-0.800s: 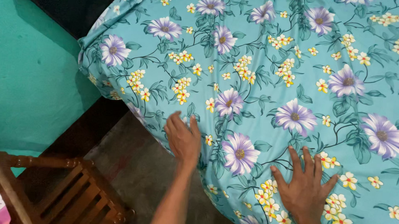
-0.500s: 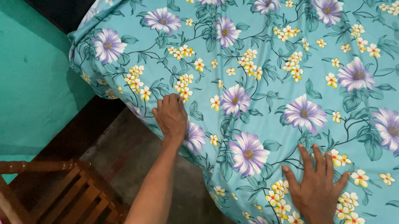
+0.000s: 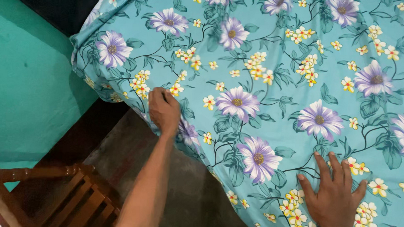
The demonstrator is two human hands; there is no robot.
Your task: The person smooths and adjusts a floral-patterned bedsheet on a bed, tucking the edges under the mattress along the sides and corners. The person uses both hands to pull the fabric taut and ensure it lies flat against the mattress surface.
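Where the green wall fills the left side of the room, a dark wooden chair stands low in the corner, its slats just beside a bare forearm. That forearm runs up to the left hand, which sits at the edge of the bed with its fingers curled into the floral bedsheet, pinching a fold of the turquoise cloth right where it drops over the side; small creases fan out from the grip. Below that edge lies a patch of dull grey floor. Farther right the sheet lies spread over the whole mattress, printed with purple daisies and clusters of small yellow blossoms. Near the bottom right, the right hand rests flat on the cloth, fingers spread wide and holding nothing, palm pressed down on the fabric.
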